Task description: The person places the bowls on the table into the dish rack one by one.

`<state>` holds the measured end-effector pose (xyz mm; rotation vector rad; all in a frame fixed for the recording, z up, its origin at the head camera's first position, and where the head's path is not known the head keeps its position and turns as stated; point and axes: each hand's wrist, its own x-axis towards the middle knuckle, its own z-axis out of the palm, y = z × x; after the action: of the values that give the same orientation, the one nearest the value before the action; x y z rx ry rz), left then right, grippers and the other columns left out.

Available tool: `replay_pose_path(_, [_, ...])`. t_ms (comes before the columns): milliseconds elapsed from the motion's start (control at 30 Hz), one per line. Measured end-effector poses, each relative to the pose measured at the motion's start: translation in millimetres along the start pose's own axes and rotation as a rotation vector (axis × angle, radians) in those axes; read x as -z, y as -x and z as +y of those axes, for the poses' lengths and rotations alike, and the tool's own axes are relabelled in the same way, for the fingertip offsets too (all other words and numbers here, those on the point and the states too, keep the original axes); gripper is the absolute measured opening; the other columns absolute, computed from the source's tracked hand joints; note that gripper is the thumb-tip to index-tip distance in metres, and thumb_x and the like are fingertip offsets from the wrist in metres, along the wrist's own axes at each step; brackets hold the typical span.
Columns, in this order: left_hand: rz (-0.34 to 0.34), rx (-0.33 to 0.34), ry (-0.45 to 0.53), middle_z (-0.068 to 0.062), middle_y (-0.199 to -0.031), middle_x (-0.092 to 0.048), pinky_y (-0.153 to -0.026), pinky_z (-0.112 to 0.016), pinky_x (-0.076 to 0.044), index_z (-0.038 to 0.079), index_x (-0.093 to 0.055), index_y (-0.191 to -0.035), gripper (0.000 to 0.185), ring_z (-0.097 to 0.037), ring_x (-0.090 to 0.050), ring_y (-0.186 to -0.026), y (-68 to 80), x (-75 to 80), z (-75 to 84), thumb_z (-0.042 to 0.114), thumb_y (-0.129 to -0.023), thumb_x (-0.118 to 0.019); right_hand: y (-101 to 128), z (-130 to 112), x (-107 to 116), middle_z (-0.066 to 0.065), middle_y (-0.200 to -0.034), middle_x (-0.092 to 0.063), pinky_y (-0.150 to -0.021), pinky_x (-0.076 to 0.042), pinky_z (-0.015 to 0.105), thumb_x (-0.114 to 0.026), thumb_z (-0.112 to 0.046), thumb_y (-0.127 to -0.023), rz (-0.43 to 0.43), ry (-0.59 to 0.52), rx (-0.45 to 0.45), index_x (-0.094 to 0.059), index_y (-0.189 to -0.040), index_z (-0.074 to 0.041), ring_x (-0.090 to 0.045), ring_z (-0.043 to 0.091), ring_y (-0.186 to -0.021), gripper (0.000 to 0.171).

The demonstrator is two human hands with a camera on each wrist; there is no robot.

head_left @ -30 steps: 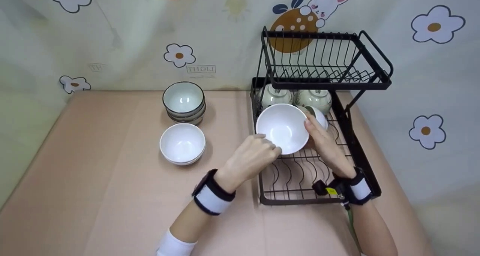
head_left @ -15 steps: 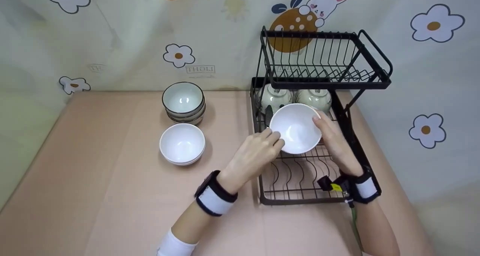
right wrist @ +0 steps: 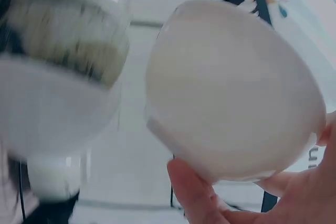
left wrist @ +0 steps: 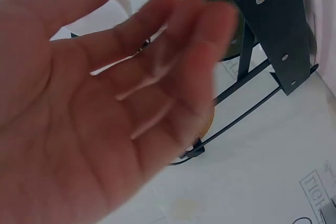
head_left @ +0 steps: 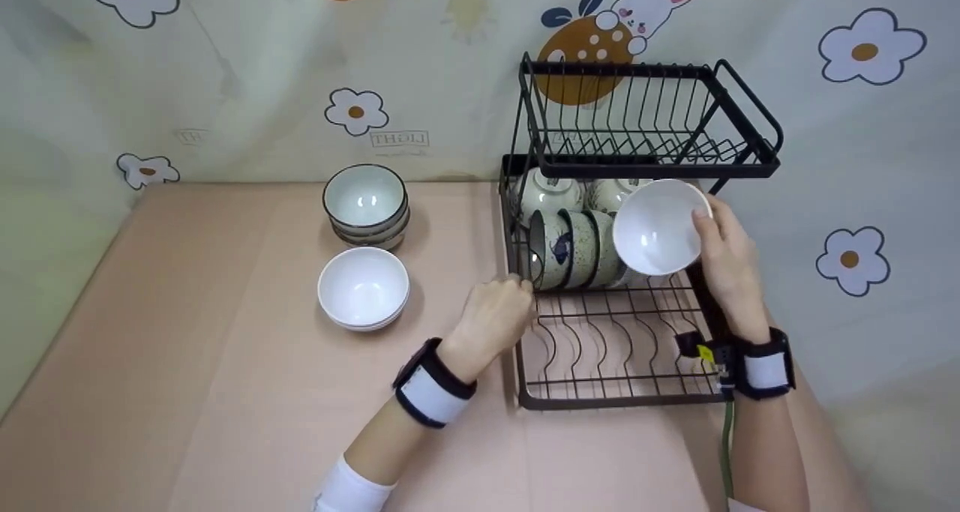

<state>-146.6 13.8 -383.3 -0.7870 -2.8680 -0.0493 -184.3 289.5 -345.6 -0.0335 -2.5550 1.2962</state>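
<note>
My right hand (head_left: 716, 242) grips a plain white bowl (head_left: 658, 227) by its rim, tilted on edge over the right side of the black dish rack's lower tier (head_left: 600, 381). The right wrist view shows the bowl's (right wrist: 231, 98) outside close up, fingers (right wrist: 199, 192) curled under it. My left hand (head_left: 514, 294) hovers at the rack's left edge and holds nothing; its palm (left wrist: 105, 119) is spread with fingers relaxed. Several patterned bowls (head_left: 566, 250) stand on edge in the lower tier just left of the white bowl.
Two more patterned bowls (head_left: 551, 191) sit at the back of the lower tier. The upper tier (head_left: 645, 122) is bare wire. On the pink table stand a stack of white bowls (head_left: 364, 287) and a stack of green-rimmed bowls (head_left: 366, 201).
The white bowl moved right and up across the rack in my right hand. My left hand let go of its rim and drew back left, uncovering the patterned bowls.
</note>
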Motion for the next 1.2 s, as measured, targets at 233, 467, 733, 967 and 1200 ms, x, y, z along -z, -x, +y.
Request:
replay_pose_path(233, [-0.306, 0.159, 0.115, -0.006, -0.085, -0.069, -0.065, -0.030, -0.055, 0.007, -0.073, -0.093, 0.041, -0.020, -0.063, -0.074, -2.4, 5.2, 4.4, 0.046, -0.082, -0.069, -11, 17, 0, 0.032, -0.123, -0.053, -0.083, -0.043, 0.056, -0.045, -0.042, -0.098, 0.209, 0.256, -0.006, -0.047, -0.138, -0.008, -0.052, 0.046, -0.106, 0.052])
replay_pose_path(467, [-0.325, 0.164, 0.101, -0.007, -0.086, -0.070, -0.067, -0.031, -0.055, 0.008, -0.073, -0.092, 0.042, -0.021, -0.064, -0.076, -3.9, 3.6, 4.3, 0.048, -0.081, -0.068, -16, 26, -9, 0.028, -0.108, -0.050, -0.067, -0.035, 0.038, -0.044, -0.050, -0.096, 0.219, 0.388, -0.049, -0.045, -0.140, -0.010, -0.049, 0.039, -0.091, 0.059])
replay_pose_path(733, [-0.313, 0.165, 0.103, -0.007, -0.086, -0.071, -0.066, -0.032, -0.055, 0.007, -0.073, -0.094, 0.043, -0.022, -0.065, -0.075, -4.2, 3.3, 4.6, 0.048, -0.081, -0.070, -20, 39, -18, 0.030, -0.112, -0.045, -0.074, -0.040, 0.047, -0.046, -0.058, -0.093, 0.112, 0.395, -0.061, -0.039, -0.145, -0.015, -0.045, 0.040, -0.097, 0.067])
replay_pose_path(967, [-0.327, 0.179, 0.116, -0.007, -0.088, -0.071, -0.067, -0.032, -0.055, 0.008, -0.073, -0.094, 0.041, -0.023, -0.066, -0.076, -4.9, 4.7, 5.4, 0.047, -0.081, -0.070, -21, 45, -21, 0.036, -0.121, -0.041, -0.077, -0.045, 0.059, -0.044, -0.063, -0.091, -0.013, 0.394, -0.055, -0.033, -0.147, -0.013, -0.043, 0.045, -0.104, 0.076])
replay_pose_path(1200, [-0.315, 0.156, 0.096, -0.007, -0.088, -0.071, -0.066, -0.033, -0.056, 0.008, -0.073, -0.094, 0.039, -0.023, -0.066, -0.076, -4.4, 3.4, 5.5, 0.045, -0.082, -0.070, -21, 50, -25, 0.039, -0.125, -0.039, -0.081, -0.042, 0.065, -0.045, -0.062, -0.092, -0.073, 0.401, -0.022, -0.033, -0.147, -0.010, -0.043, 0.050, -0.109, 0.077])
